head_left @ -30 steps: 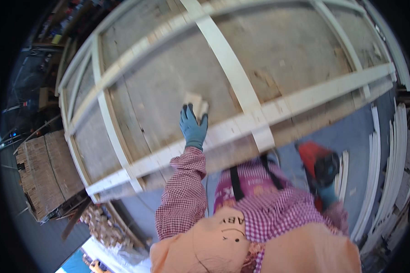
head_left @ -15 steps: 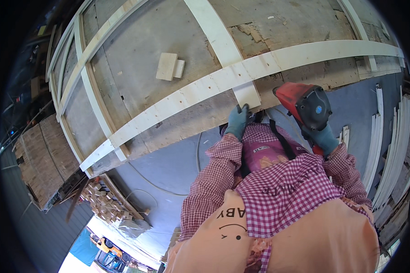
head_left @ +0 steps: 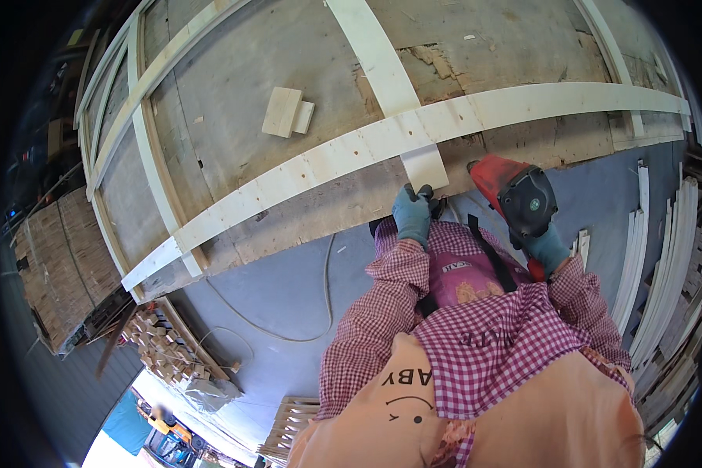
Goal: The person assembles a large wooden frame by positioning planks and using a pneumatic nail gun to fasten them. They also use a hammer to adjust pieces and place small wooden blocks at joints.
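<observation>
My left hand (head_left: 412, 214), in a blue-grey glove with dark fingertips, is closed at the near end of a pale wooden slat (head_left: 425, 167). That slat passes under a long pale board (head_left: 312, 162), which looks curved in this view, and sticks out past it toward me. My right hand (head_left: 550, 248), gloved alike, grips a red and black nail gun (head_left: 515, 193). The gun's nose points left, at the table edge just right of the slat's end, apart from the slat. Part of the right hand's grip is hidden behind the gun's body.
The frame lies on a worn wooden worktable (head_left: 249, 70), with two small wood blocks (head_left: 282, 111) inside it. A hose (head_left: 329, 296) runs across the grey floor. Long white strips (head_left: 663, 273) are stacked at right; cut wood pieces (head_left: 160, 343) are piled at lower left.
The view has shifted slightly, so the frame's left end sits further left and lower. The nail gun is a little lower and closer to me. My left hand stays at the slat's end.
</observation>
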Action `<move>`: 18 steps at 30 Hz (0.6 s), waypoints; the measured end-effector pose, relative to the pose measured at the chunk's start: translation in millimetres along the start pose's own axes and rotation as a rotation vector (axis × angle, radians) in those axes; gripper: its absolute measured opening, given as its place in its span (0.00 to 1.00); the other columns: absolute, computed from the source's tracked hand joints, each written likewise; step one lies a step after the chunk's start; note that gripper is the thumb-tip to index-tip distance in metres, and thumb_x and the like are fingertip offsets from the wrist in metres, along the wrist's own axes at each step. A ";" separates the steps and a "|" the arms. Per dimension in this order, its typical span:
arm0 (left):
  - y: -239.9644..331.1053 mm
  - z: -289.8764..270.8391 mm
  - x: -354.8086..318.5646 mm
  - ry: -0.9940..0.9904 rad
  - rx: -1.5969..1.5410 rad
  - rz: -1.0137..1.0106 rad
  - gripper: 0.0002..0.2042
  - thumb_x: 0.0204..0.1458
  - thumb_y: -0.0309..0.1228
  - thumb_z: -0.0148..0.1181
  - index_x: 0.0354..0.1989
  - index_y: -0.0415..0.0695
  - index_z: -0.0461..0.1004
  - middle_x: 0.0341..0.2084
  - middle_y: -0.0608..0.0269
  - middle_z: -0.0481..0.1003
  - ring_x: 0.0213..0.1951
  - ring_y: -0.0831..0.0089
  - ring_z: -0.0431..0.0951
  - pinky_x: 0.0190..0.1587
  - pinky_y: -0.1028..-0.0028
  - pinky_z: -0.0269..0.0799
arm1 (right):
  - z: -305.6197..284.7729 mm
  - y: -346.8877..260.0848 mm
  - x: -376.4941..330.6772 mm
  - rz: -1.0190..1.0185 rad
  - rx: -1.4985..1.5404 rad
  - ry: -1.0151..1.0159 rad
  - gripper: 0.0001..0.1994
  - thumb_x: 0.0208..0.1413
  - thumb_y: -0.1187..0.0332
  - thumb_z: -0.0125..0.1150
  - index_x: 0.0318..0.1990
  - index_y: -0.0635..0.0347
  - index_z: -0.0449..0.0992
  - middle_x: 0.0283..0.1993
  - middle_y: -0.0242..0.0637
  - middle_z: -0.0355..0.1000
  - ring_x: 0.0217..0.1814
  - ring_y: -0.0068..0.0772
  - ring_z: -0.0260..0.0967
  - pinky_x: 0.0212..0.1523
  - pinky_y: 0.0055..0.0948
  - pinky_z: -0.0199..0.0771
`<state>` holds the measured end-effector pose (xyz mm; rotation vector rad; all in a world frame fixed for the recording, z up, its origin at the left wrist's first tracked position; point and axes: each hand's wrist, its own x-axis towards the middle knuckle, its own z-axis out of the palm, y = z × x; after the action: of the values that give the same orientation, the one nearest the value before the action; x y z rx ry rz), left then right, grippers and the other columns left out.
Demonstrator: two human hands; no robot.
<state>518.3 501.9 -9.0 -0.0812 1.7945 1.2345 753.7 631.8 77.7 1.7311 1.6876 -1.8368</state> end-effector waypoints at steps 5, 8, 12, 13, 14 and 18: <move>-5.2 -25.0 14.0 -0.085 0.544 0.236 0.14 0.50 0.31 0.61 0.43 0.38 0.72 0.31 0.52 0.78 0.30 0.63 0.79 0.30 0.66 0.75 | -7.9 -0.4 -14.4 -0.061 0.047 -0.066 0.33 0.39 0.74 0.71 0.54 0.66 0.61 0.51 0.42 0.70 0.52 0.32 0.69 0.50 0.31 0.73; 8.6 -25.2 13.2 -0.032 0.948 0.305 0.22 0.43 0.47 0.65 0.39 0.43 0.70 0.31 0.43 0.76 0.35 0.46 0.76 0.37 0.55 0.70 | -15.0 -0.4 -22.7 -0.252 -0.307 -0.229 0.33 0.40 0.74 0.70 0.55 0.66 0.60 0.52 0.44 0.70 0.56 0.33 0.67 0.54 0.32 0.70; 17.2 -23.1 6.6 -0.067 1.072 0.323 0.20 0.44 0.40 0.65 0.40 0.41 0.66 0.31 0.48 0.77 0.36 0.52 0.78 0.37 0.58 0.73 | 3.7 -2.3 -23.6 -0.439 -0.339 -0.142 0.32 0.37 0.74 0.72 0.54 0.66 0.64 0.53 0.42 0.70 0.55 0.33 0.68 0.54 0.31 0.70; 16.1 -23.0 8.5 -0.068 1.075 0.335 0.20 0.44 0.39 0.64 0.40 0.41 0.66 0.30 0.48 0.77 0.36 0.52 0.78 0.37 0.57 0.73 | 8.4 -4.1 -24.0 -0.379 -0.291 -0.127 0.33 0.36 0.74 0.73 0.54 0.66 0.64 0.53 0.42 0.70 0.55 0.32 0.68 0.54 0.31 0.71; 15.6 -23.3 9.9 -0.068 1.077 0.345 0.19 0.44 0.38 0.64 0.40 0.41 0.66 0.30 0.48 0.77 0.36 0.51 0.78 0.37 0.57 0.73 | 13.5 -6.1 -23.9 -0.321 -0.244 -0.113 0.34 0.34 0.74 0.74 0.53 0.66 0.65 0.53 0.41 0.70 0.54 0.32 0.69 0.54 0.31 0.71; 16.6 -24.8 11.2 -0.057 1.058 0.344 0.18 0.45 0.38 0.63 0.40 0.42 0.67 0.30 0.47 0.77 0.36 0.51 0.78 0.38 0.57 0.72 | 12.1 -17.3 -28.3 -0.336 -0.243 -0.192 0.34 0.36 0.73 0.73 0.54 0.67 0.64 0.52 0.42 0.70 0.54 0.31 0.69 0.53 0.30 0.71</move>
<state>487.4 495.8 -3.6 0.8742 2.2429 0.3530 743.9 613.3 106.3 1.1966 2.1136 -1.7566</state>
